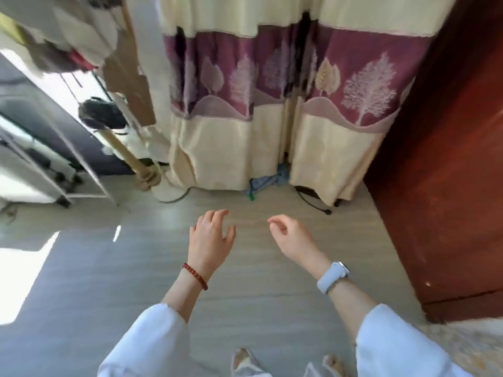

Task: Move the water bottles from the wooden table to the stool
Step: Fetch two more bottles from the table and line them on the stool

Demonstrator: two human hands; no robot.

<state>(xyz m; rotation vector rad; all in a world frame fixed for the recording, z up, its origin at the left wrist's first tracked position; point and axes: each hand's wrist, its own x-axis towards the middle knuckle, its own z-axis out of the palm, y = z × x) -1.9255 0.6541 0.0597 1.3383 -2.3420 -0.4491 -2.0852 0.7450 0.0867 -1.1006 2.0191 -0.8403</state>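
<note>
Hovering over the floor, left hand and right hand (both empty).

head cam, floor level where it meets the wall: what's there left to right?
White wheeled rack → round white stand base → blue cloth under the curtain → black cable → red-brown wooden panel. No bottles, table or stool in view; left hand and right hand are empty.

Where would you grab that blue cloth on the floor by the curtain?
Pinch the bunched-up top of the blue cloth, coming down from the near side. It lies crumpled on the floor in the gap between the two curtain panels, so fabric hems in its sides and back, while its front faces open floor. The left hand and right hand are both empty.
</note>
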